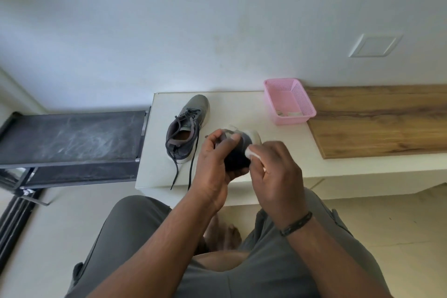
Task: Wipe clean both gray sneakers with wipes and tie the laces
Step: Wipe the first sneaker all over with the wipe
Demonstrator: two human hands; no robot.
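Untied sneaker [187, 128] flat on the white table [242, 109], toe away from me; my left hand [212, 164] clasps the raised sneaker [238, 150], toe seemingly forward, my right hand [275, 172] pinching the wipe [251, 153] against its right flank.

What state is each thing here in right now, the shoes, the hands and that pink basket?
Held sneaker: lifted off the surface, gripped by the left hand.
Wipe: pinched in the right hand, against the held sneaker.
Other sneaker: upright on the white surface, laces untied and trailing.
Pink basket: open, with something pale lying inside.
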